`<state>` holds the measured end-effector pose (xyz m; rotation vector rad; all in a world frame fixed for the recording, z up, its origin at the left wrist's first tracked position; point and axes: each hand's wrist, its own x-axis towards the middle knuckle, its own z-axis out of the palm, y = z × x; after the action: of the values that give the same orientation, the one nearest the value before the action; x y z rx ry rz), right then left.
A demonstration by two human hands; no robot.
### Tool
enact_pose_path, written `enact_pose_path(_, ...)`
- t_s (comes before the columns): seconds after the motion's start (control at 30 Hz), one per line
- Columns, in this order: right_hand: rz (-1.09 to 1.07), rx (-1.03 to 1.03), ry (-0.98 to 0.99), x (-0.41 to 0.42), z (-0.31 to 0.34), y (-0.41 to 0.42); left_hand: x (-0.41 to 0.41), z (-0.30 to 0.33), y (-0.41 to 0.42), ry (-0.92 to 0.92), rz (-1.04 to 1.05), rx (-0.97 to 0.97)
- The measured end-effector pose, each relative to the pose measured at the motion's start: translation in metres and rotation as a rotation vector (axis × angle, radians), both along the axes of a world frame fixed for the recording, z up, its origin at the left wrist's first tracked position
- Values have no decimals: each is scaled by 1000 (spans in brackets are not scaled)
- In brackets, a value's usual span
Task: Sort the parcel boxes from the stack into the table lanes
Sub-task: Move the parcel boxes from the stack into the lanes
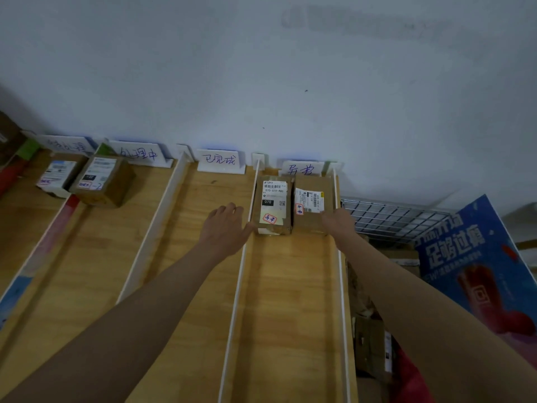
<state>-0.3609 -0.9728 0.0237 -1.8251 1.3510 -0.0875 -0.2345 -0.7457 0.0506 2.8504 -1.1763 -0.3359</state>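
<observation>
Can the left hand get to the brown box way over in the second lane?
Probably yes. The left hand is beside the 070 box now, and the brown box sits two lanes left, behind only low dividers it could reach over.

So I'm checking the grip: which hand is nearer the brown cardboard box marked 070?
Left. The left hand touches the brown cardboard box marked 070 at its near left corner; the right hand rests on the neighbouring box.

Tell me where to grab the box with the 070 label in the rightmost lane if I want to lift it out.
Grip the 070 box from above, by its near and far faces. It lies flat, label up, wedged between the white divider on its left and the neighbouring box on its right, so the sides seem to offer no finger room. The near end faces open lane.
</observation>
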Motion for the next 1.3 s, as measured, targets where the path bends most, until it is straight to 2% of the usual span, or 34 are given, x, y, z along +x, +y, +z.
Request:
enact_pose_path(0.17,230,-222,-20,-6,42,42,2,27,32,-3,40,-23)
enact_pose_path(0.33,554,-514,126,-7,79,104,5,54,91,-38,85,-30)
enact_pose_path(0.5,681,-645,150,-4,109,179,3,82,171,-101,143,-43)
enact_pose_path(0.7,741,-663,62,7,130,291,1,102,297,-155,211,-42)
enact_pose_path(0.93,807,-698,36,16,140,433,-9,111,447,-123,329,-61)
enact_pose_path(1.23,906,-718,-19,52,158,564,-10,136,583,-165,436,-86)
enact_pose_path(1.3,934,-729,-42,66,163,588,-3,142,609,-187,422,-33)
